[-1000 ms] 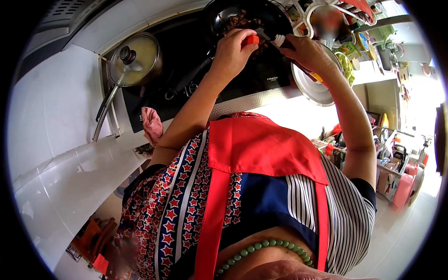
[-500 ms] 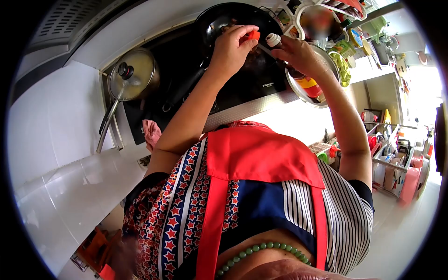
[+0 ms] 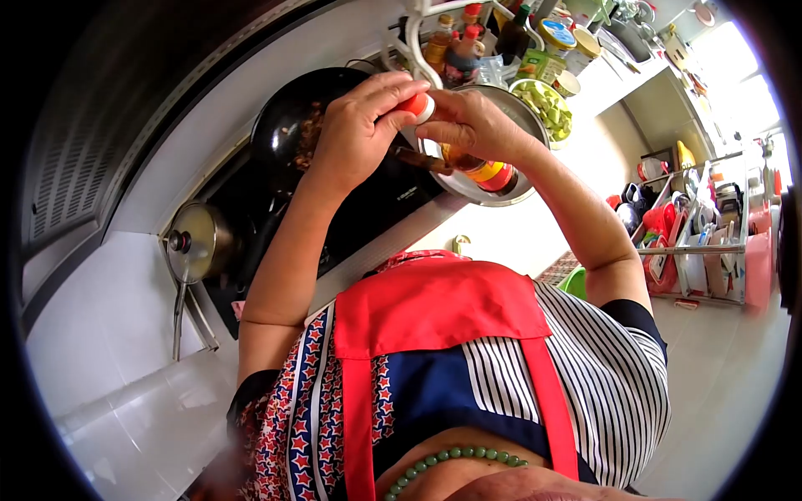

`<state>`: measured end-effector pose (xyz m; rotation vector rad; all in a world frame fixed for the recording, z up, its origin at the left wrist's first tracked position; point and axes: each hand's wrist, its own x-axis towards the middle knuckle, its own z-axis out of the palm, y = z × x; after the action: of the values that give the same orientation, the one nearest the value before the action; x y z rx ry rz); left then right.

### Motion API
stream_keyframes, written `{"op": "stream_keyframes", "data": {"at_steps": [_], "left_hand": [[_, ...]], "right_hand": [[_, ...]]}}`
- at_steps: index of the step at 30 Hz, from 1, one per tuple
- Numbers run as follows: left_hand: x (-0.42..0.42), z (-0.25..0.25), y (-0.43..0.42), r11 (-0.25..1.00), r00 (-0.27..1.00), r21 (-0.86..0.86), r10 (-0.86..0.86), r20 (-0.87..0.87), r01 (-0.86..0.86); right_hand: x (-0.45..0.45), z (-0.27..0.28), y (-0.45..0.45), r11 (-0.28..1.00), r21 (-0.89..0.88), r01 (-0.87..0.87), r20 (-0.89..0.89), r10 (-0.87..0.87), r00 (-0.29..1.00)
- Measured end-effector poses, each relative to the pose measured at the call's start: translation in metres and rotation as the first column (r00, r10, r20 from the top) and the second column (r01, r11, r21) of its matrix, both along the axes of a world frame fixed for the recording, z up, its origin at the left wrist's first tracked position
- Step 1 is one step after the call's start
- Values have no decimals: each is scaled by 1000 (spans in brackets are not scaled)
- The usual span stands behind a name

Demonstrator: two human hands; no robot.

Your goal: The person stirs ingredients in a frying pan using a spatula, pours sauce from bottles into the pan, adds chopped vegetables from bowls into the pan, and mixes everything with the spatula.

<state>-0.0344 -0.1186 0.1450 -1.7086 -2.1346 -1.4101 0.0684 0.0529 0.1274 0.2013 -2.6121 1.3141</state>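
My left hand (image 3: 355, 129) pinches a red bottle cap (image 3: 412, 103) at the white mouth of a sauce bottle. Wrapped round the upper part of that bottle (image 3: 491, 175), which has a red and yellow label, is my right hand (image 3: 476, 125). The bottle is tilted above a metal pan (image 3: 533, 125). Beyond my left hand sits a black wok (image 3: 271, 125) with brown pieces of food in it. A brown wooden handle (image 3: 424, 161) shows below my hands; its other end is hidden.
A lidded pot (image 3: 200, 242) stands at the left of the black stove (image 3: 351, 225). Several sauce bottles (image 3: 459, 54) are behind my right hand, beside a bowl of cut green vegetables (image 3: 547, 108). A dish rack (image 3: 693, 242) is at the right.
The cap and the bottle mouth were apart; now they meet between my hands. My view has shifted, with the wok and pot appearing lower and farther left.
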Motion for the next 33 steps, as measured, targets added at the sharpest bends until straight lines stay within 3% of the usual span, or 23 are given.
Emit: {"op": "stream_keyframes", "data": {"at_steps": [4,6,7,8,10,11,12,14,17,20,22,23,25,28,29,30,31,32,33], "left_hand": [[-11,4,73,998,987,51,-14,-157,23],[-25,8,107,1000,922,5,19,-386,-18],[-32,8,120,999,927,-49,0,-374,-20],[-38,8,129,995,932,-101,-17,-362,-21],[-54,-6,151,989,934,-143,-24,-356,-29],[-64,-23,160,991,929,-131,-17,-369,-34],[-79,-39,158,992,926,-120,-5,-376,-43],[-94,-62,172,974,903,-200,13,-430,-109],[-135,-106,161,924,924,-312,94,-370,-219],[-118,-118,176,937,877,-187,189,-442,-296],[-109,-126,179,896,899,-278,233,-371,-347],[-125,-142,161,879,906,-297,277,-319,-373],[-108,-150,165,860,902,-304,335,-273,-411],[-85,-151,175,858,904,-284,417,-100,-427],[-76,-150,184,865,874,-135,468,-128,-483],[-76,-156,184,874,886,-151,461,-48,-462],[-62,-153,193,883,893,-159,450,20,-442],[-53,-154,202,892,895,-167,437,89,-420],[-51,-168,212,911,919,-137,395,15,-389]], "right_hand": [[-14,-15,63,991,-9,132,-84,-132,988],[-43,-29,93,974,-176,143,-203,-178,963],[-59,-30,101,956,-283,80,-201,-140,970],[-70,-27,107,843,-537,-42,-103,-16,995],[-123,-91,135,556,-781,-284,-189,223,956],[-127,-94,131,680,-725,-113,-130,27,991],[-143,-102,119,662,-730,-169,-250,-28,968],[-183,-157,134,726,-688,-9,-181,-159,971],[-207,-182,119,788,-598,149,-121,-272,955],[-196,-183,120,819,-483,310,-122,-414,902],[-203,-199,122,783,-524,336,-55,-424,904],[-221,-215,107,800,-462,383,-10,-436,900],[-199,-203,115,811,-440,385,56,-403,914],[-203,-220,128,852,-324,412,-133,-472,871],[-197,-225,138,872,-347,345,-138,-411,901],[-192,-219,144,887,-364,283,-131,-350,928],[-148,-173,154,882,-325,341,-48,-375,926],[-143,-195,177,820,-459,341,52,-359,932],[-119,-204,203,868,-254,426,-108,-463,880]]}}
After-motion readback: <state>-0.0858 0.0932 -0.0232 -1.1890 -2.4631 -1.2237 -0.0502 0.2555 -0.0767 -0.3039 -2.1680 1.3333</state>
